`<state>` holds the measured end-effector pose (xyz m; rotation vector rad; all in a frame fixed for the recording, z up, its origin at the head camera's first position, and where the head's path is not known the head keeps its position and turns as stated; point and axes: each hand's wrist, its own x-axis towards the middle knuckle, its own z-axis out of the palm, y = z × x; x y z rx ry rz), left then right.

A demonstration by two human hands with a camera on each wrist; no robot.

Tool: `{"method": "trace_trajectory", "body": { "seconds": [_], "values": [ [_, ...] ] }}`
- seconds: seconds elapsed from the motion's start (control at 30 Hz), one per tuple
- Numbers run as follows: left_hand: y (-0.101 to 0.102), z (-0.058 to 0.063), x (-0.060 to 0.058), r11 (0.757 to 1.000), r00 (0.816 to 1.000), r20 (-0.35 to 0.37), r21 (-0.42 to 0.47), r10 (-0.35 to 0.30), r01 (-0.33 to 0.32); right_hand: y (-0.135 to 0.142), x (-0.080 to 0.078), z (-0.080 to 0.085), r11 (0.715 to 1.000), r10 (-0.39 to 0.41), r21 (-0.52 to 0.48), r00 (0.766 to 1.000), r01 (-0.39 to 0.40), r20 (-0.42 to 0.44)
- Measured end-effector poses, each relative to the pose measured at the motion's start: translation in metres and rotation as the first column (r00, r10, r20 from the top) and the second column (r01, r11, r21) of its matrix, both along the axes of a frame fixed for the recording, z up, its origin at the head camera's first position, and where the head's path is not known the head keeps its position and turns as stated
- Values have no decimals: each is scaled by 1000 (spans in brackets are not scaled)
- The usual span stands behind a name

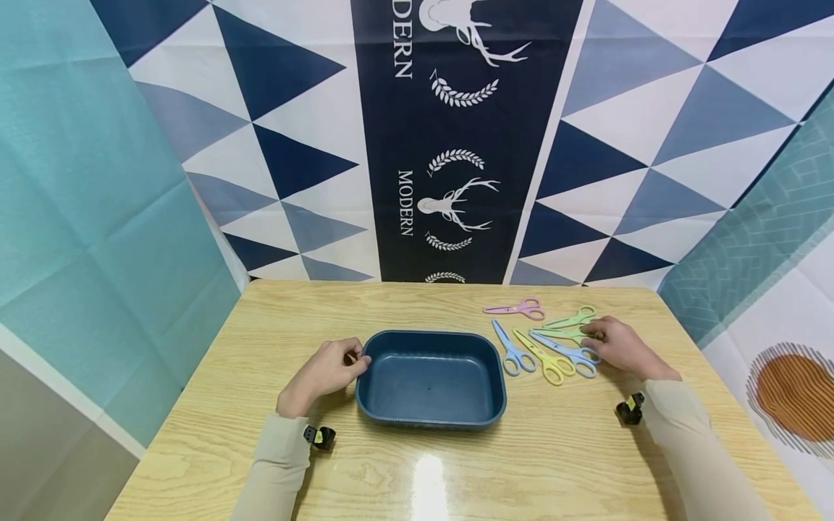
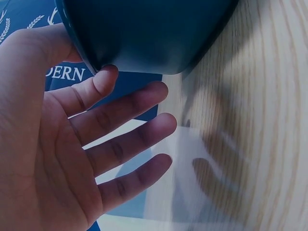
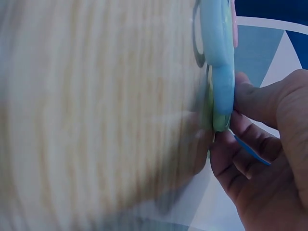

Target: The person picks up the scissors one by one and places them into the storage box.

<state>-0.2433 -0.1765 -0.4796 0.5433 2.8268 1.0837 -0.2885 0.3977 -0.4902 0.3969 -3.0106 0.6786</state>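
Note:
A dark blue rectangular tub [image 1: 430,387] sits on the table. My left hand [image 1: 329,369] pinches its left rim between thumb and index finger; in the left wrist view the other fingers are spread below the tub wall [image 2: 144,33]. At the right, my right hand [image 1: 619,346] holds the handle end of green scissors [image 1: 562,333], its thumb and fingertips at the handle in the right wrist view. Beside these lie a second green pair [image 1: 572,319], blue scissors [image 1: 554,343] partly overlapped, yellow scissors [image 1: 542,354], another blue pair [image 1: 504,336] and pink scissors [image 1: 515,309].
The light wooden table [image 1: 300,311] meets a patterned cloth backdrop [image 1: 313,145] at its far edge. A teal cloth [image 1: 98,217] hangs at the left. Each wrist carries a small black camera, such as the one at the left wrist [image 1: 321,437].

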Motion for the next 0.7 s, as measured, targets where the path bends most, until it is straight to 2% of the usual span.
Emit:
{"method": "trace_trajectory", "body": {
  "seconds": [0.7],
  "values": [
    [0, 1, -2, 1000, 1000, 18, 9, -2, 1, 5, -9, 1, 998, 45, 41, 998, -46, 37]
  ]
}}
